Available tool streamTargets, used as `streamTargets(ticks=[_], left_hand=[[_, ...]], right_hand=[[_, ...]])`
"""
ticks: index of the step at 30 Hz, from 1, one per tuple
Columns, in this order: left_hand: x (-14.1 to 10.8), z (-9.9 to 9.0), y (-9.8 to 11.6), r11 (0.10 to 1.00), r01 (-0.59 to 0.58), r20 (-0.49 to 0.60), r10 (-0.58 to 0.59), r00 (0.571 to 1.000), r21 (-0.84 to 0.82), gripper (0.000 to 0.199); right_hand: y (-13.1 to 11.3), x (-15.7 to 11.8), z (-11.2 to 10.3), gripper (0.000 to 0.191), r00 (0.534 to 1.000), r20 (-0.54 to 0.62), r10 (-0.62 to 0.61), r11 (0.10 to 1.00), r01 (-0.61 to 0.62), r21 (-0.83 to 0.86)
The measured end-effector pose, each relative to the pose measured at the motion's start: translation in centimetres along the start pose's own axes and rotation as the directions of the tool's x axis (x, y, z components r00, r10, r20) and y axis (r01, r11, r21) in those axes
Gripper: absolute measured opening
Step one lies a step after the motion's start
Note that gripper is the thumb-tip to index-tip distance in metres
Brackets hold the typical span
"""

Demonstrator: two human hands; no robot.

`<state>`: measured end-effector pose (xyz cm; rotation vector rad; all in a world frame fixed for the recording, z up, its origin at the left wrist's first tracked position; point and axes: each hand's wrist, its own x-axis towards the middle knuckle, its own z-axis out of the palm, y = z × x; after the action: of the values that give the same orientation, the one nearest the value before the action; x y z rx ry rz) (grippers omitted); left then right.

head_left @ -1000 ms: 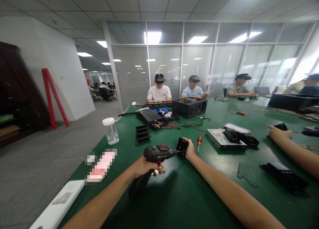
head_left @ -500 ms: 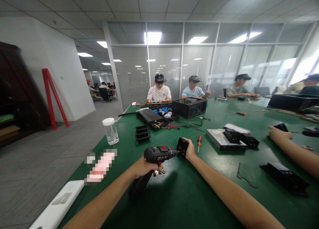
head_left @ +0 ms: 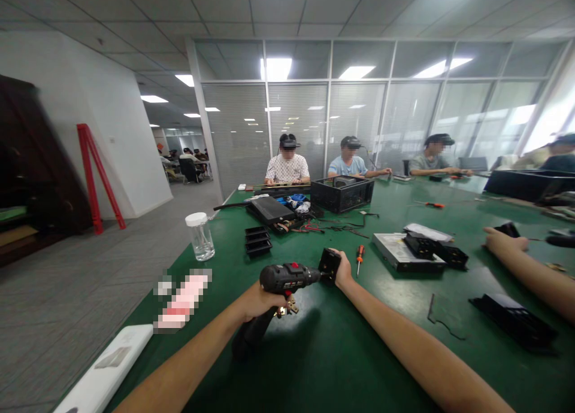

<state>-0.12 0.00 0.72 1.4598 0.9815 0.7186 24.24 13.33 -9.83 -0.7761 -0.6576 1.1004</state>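
Observation:
My left hand [head_left: 260, 300] is closed round the grip of a black cordless drill [head_left: 287, 278], which points right. The drill's tip meets a small black part [head_left: 329, 264], held upright by my right hand [head_left: 343, 269] at its right side. Whether the bit touches the part is too small to tell. Several brass-coloured pieces [head_left: 287, 307] show just below the drill, beside my left fingers. An orange-handled screwdriver [head_left: 360, 253] lies on the green table to the right of my right hand.
Black trays [head_left: 257, 240] and a lidded clear jar [head_left: 201, 239] stand at left. Beyond are a black case frame [head_left: 342, 194] and loose cables. A silver drive [head_left: 404, 254] and black parts [head_left: 514, 322] lie right, near another person's hand [head_left: 505, 242]. People sit across the table.
My hands, the drill and the black part look nearly unmoved. Across the table, the person in light blue has lowered a raised hand to the tabletop.

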Motion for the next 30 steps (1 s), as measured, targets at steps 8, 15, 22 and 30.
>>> streamTargets(ticks=[8,15,22,30], left_hand=[[-0.08,-0.10,0.05,1.000,-0.016,0.014,0.016,1.000,-0.003,0.014],[-0.05,-0.08,0.05,1.000,-0.014,0.008,0.014,1.000,-0.008,0.013],[0.08,-0.17,-0.27,1.000,-0.023,0.005,0.023,1.000,-0.008,0.015],[-0.21,0.01,0.25,1.000,0.025,-0.019,-0.025,0.999,-0.011,0.014]], right_hand=[[-0.02,0.15,-0.09,0.029,0.999,0.007,0.053,0.999,-0.053,-0.005],[0.02,0.08,-0.10,0.030,0.996,-0.005,0.091,0.996,-0.091,0.015],[-0.11,0.06,-0.01,0.031,0.996,-0.001,0.089,0.996,-0.088,0.022],[-0.43,-0.44,0.35,0.029,0.999,0.000,0.045,0.999,-0.045,0.001]])
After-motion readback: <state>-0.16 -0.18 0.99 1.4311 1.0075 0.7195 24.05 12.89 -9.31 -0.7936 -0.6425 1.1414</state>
